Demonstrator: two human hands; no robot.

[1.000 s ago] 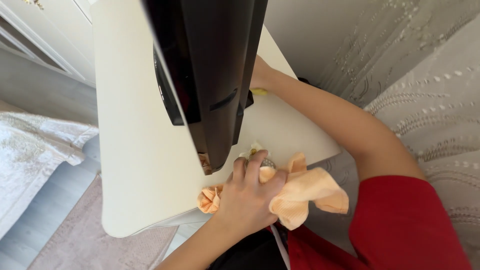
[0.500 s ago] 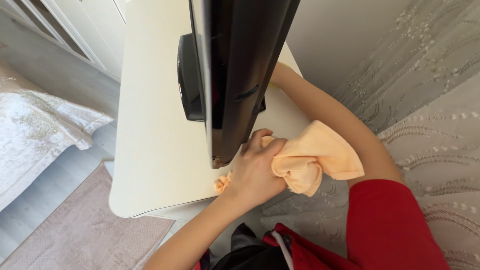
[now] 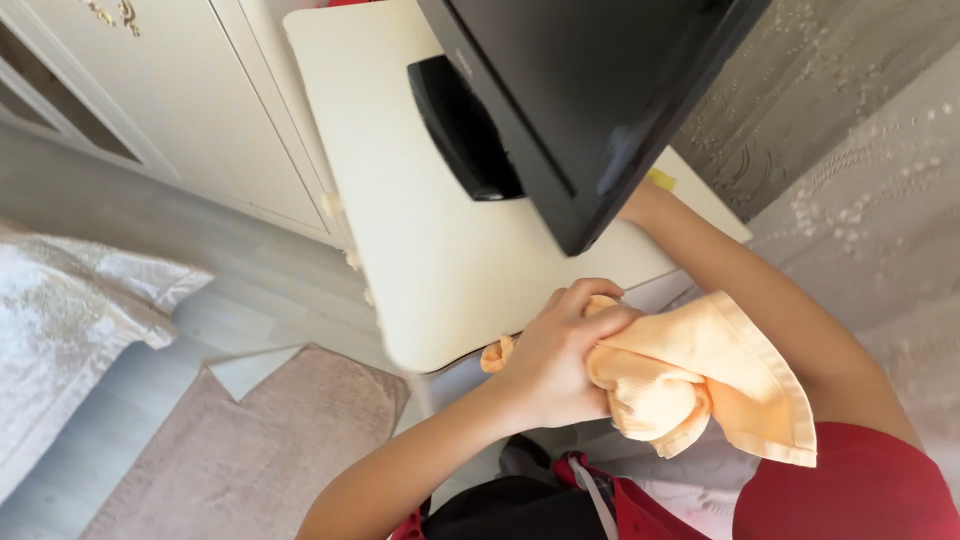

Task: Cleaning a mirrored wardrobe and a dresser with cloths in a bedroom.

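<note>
The left hand (image 3: pixel 555 360) is squeezed tight around a soft orange cloth (image 3: pixel 700 385) at the near edge of the cream bench (image 3: pixel 420 230). The big black flat screen (image 3: pixel 590 90) stands just ahead. The right hand reaches behind the screen, hidden, so I cannot tell its grip.

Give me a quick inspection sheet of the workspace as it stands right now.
Surface: cream tabletop, bare where visible.
Job's things: orange cloth, bunched in the left hand at the table's near edge; black screen standing on a black base.
Clutter: small yellow thing behind the screen, kind unclear.
Grippers: left hand shut on the cloth; right hand hidden behind the screen, only the right forearm shows.
Cables: nothing seen.
Surroundings: cream cabinet, grey floor, pinkish rug, white bedding, patterned curtain.
</note>
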